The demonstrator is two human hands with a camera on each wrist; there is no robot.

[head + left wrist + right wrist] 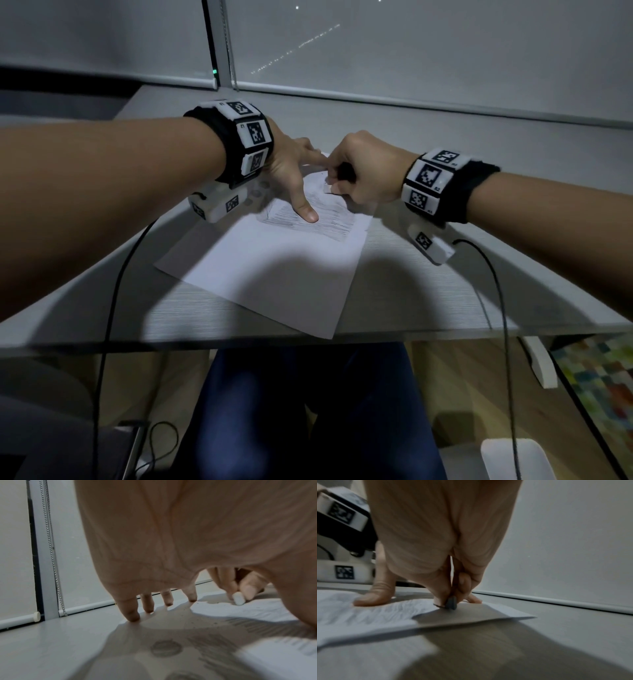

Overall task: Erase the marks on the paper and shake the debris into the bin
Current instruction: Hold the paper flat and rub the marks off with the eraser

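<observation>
The left hand (291,168) spreads flat, straight fingers (132,614) and thumb pressing the paper (274,267) onto the desk (428,291). The pencil marks (329,222) lie beside the thumb. Right of them, the right hand (366,171) pinches an eraser (238,599) with curled fingers, its tip touching the paper's far part.

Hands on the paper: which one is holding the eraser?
The right hand pinches the eraser against the paper. The left hand only presses spread fingers on the sheet.
</observation>
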